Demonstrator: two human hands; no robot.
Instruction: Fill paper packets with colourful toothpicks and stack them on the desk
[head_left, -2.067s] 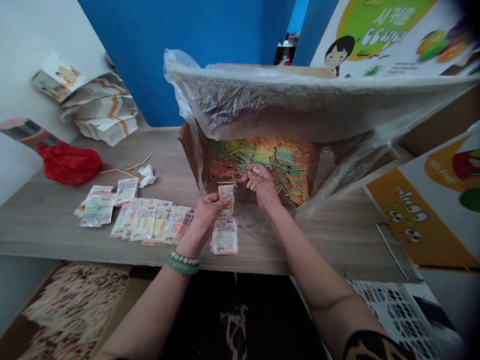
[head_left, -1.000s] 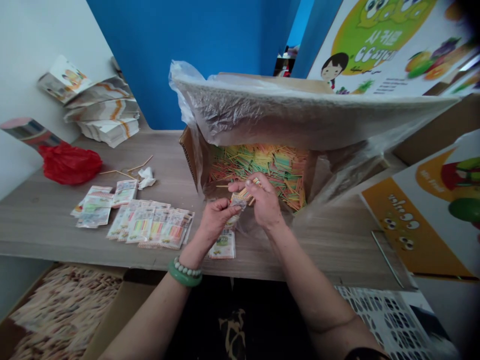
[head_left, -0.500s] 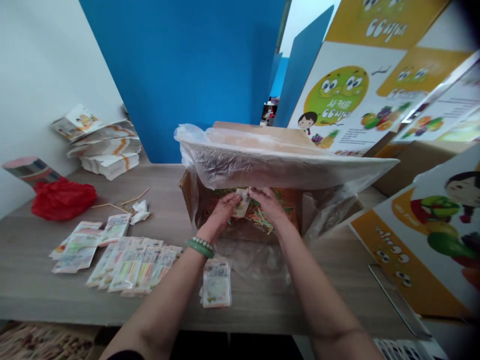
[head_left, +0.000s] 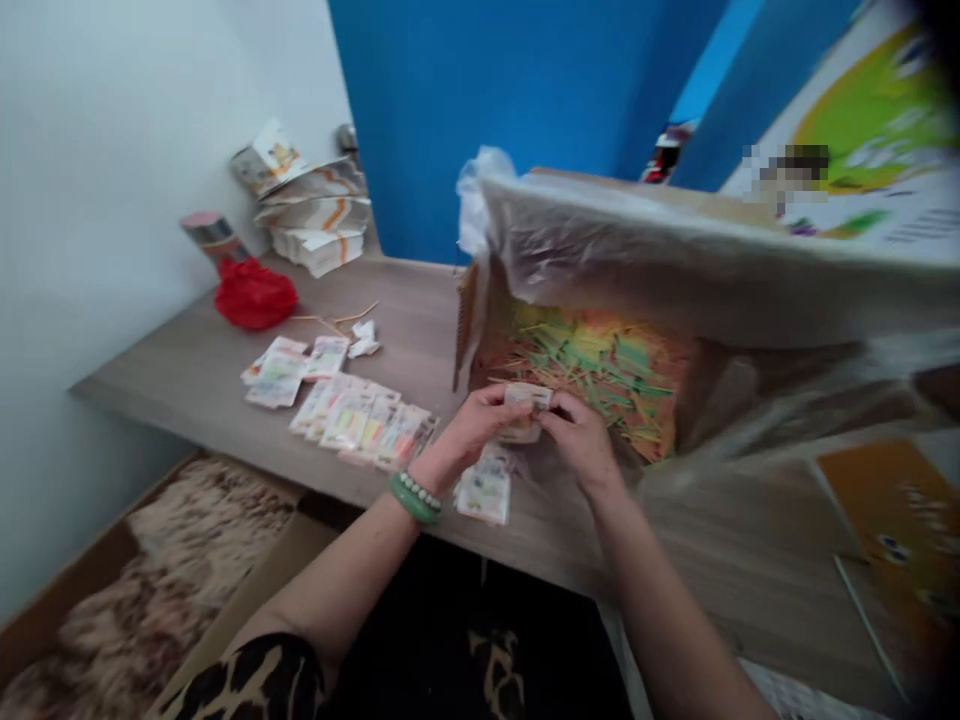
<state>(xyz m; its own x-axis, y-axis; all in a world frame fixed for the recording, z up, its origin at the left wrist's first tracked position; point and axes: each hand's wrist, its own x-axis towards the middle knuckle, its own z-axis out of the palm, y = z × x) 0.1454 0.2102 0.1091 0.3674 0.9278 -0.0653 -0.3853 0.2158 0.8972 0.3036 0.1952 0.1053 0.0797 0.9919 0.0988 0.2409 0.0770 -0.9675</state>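
Between my two hands is a small clear printed packet [head_left: 523, 410], above the front edge of a plastic-lined cardboard box. My left hand [head_left: 486, 420], with a green bangle and beads at the wrist, grips the packet's left side. Its right edge is pinched by my right hand [head_left: 581, 435]. Inside the box lie many thin green, yellow and orange sticks [head_left: 600, 365]. A small stack of packets [head_left: 484, 490] rests on the table just below my left hand. Further left, a row of overlapping packets [head_left: 360, 420] shows coloured strips inside.
Another packet pile [head_left: 279, 375], white crumpled paper [head_left: 364, 338] and a red plastic bag [head_left: 255, 295] are on the table's left side. Folded cartons [head_left: 319, 235] stand at the back wall. A large box of pale pieces [head_left: 180, 560] is below the table, and an orange carton [head_left: 892, 510] at right.
The view has swung left and down. Both hands have drawn back from inside the box to its front edge with the packet, leaving the coloured sticks more visible.
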